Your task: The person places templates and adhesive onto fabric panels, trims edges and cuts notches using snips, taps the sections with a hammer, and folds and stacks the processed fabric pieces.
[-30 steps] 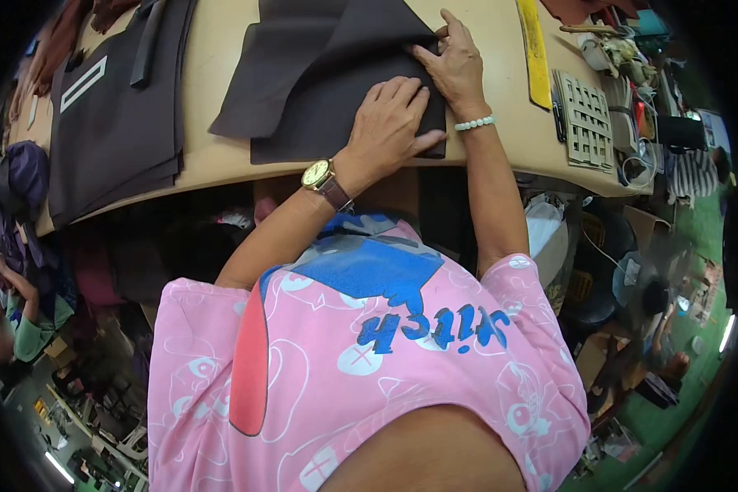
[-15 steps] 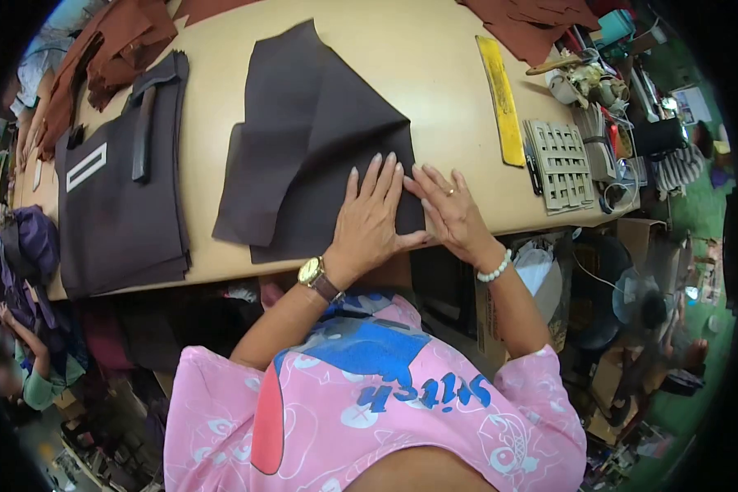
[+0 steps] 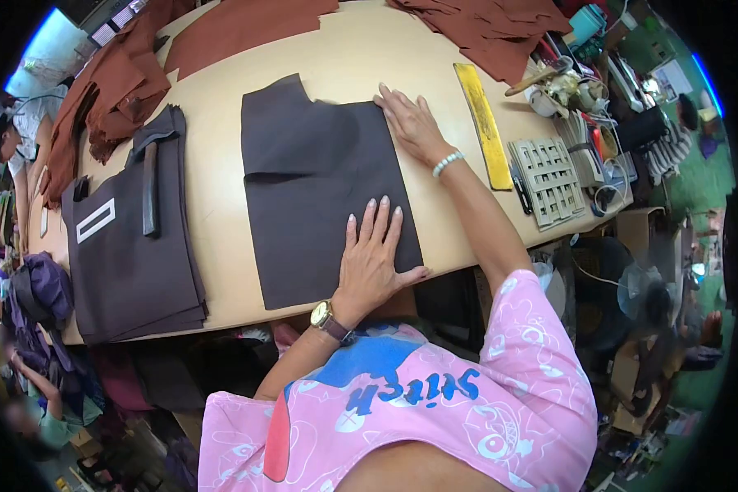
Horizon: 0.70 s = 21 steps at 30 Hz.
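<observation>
A dark brown sheet of leather or cloth (image 3: 303,221) lies on the table in front of me, with a small raised crease near its left side and a notch in its far edge. My left hand (image 3: 373,262) rests flat on its near right part, fingers spread and thumb out toward the right edge. My right hand (image 3: 412,125) is stretched out at the sheet's far right corner, palm down with its fingers extended. Whether the right fingertips press on the corner or just beside it, I cannot tell.
A stack of dark brown pieces (image 3: 131,279) lies at left, bearing a white rectangular frame (image 3: 96,222) and a dark bar (image 3: 150,189). Rust-brown pieces (image 3: 246,33) lie at the back. A yellow strip (image 3: 482,123) and a slotted beige tray (image 3: 547,180) are at right. Other people are at far left.
The folded, overlapping dark sheet now lies spread out almost flat. My right hand has moved from beside my left hand up to the far right corner; my left hand stays flat on the sheet.
</observation>
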Each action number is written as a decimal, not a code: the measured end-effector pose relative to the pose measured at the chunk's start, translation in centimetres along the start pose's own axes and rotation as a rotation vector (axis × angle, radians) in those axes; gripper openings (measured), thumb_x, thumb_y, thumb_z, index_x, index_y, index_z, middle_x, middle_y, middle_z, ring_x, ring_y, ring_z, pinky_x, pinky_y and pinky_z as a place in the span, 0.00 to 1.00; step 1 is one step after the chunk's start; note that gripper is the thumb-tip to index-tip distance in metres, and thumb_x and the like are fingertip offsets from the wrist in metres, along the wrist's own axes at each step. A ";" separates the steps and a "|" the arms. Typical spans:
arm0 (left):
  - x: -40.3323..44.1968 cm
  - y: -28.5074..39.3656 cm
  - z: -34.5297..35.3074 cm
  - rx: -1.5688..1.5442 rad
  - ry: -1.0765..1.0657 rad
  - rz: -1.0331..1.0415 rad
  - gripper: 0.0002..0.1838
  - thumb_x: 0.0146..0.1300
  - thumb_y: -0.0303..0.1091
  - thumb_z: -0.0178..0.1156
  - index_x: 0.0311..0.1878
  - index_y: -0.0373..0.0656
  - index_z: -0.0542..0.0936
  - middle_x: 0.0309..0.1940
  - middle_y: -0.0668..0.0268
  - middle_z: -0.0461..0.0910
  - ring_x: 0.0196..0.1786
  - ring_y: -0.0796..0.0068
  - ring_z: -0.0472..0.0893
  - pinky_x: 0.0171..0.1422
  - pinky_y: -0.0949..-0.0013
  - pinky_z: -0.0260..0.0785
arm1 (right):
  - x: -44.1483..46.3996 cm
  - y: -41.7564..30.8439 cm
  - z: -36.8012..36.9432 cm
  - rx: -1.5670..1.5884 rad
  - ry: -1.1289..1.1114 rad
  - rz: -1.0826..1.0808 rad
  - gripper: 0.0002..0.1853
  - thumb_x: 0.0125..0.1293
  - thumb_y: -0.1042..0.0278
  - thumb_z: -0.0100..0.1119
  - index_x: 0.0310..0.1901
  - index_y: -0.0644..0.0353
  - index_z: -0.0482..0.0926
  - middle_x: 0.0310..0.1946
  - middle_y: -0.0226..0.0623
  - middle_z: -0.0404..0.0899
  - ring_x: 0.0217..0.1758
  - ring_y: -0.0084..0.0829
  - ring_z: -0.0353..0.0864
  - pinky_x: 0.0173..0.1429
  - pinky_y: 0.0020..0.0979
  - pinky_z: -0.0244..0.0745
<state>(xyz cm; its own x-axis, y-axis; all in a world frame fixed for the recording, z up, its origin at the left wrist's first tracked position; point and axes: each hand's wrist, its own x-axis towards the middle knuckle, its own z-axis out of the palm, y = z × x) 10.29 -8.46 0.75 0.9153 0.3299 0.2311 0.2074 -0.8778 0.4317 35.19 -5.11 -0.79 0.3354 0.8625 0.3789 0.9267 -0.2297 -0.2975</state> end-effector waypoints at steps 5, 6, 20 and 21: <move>-1.2 0.5 -0.3 0.047 -0.015 0.021 0.44 0.53 0.63 0.57 0.65 0.38 0.63 0.67 0.51 0.58 0.70 0.53 0.56 0.70 0.48 0.45 | -0.8 -0.8 0.1 -0.007 -0.013 0.026 0.25 0.69 0.60 0.43 0.66 0.55 0.59 0.60 0.33 0.70 0.66 0.41 0.62 0.67 0.54 0.51; -1.4 0.9 -0.7 0.057 -0.014 0.032 0.43 0.54 0.62 0.57 0.64 0.38 0.65 0.66 0.51 0.59 0.69 0.52 0.57 0.70 0.48 0.47 | -1.6 -1.1 0.0 -0.011 -0.027 0.025 0.25 0.69 0.59 0.44 0.66 0.55 0.59 0.60 0.34 0.70 0.66 0.41 0.62 0.66 0.54 0.51; 9.2 -6.1 -0.3 0.126 0.224 0.143 0.14 0.56 0.32 0.59 0.45 0.38 0.77 0.47 0.55 0.76 0.49 0.55 0.74 0.53 0.58 0.66 | -14.5 -1.2 -7.5 -0.489 0.384 0.508 0.22 0.59 0.57 0.57 0.54 0.57 0.73 0.64 0.44 0.63 0.68 0.52 0.55 0.66 0.61 0.48; 9.8 -6.3 -0.5 0.099 0.177 0.121 0.15 0.56 0.33 0.59 0.45 0.37 0.77 0.47 0.55 0.76 0.50 0.55 0.74 0.53 0.59 0.67 | -15.9 -0.6 -8.4 -0.597 0.350 0.605 0.20 0.59 0.58 0.57 0.51 0.58 0.75 0.63 0.45 0.64 0.68 0.54 0.55 0.66 0.63 0.47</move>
<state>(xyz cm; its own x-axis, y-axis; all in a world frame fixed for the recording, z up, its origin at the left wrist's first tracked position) 17.75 0.48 0.68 0.8624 0.2686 0.4291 0.1408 -0.9414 0.3064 30.71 -22.42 0.73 0.7335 0.3565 0.5787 0.4777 -0.8761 -0.0658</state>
